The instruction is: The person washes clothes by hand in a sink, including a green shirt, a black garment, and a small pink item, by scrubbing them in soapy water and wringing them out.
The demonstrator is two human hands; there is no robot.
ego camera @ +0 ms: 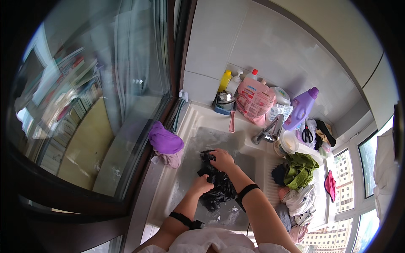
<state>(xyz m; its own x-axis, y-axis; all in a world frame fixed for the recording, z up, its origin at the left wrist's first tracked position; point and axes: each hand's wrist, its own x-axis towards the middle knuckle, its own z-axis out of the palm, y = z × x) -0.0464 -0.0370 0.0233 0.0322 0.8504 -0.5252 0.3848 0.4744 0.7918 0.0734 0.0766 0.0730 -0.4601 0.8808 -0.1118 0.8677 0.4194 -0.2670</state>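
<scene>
A wet black garment (218, 188) lies bunched in the soapy grey water of a laundry sink (196, 115). My left hand (202, 184) grips its near left part, fingers curled into the dark cloth. Farther up, my right hand (222, 159) is closed on the upper end of the same cloth. Patches of foam float around it, and the garment's lower folds spread below my hands in the water. Both forearms wear black straps.
A chrome faucet (268, 131) juts over the sink's right side. Purple cloth (166, 139) hangs on the left rim. Detergent pouch (255, 99), purple bottle (300, 109) and pink-handled brush (232, 121) line the back ledge. Piled clothes, including a green garment (300, 170), cover the ribbed washboard's (267, 180) right side.
</scene>
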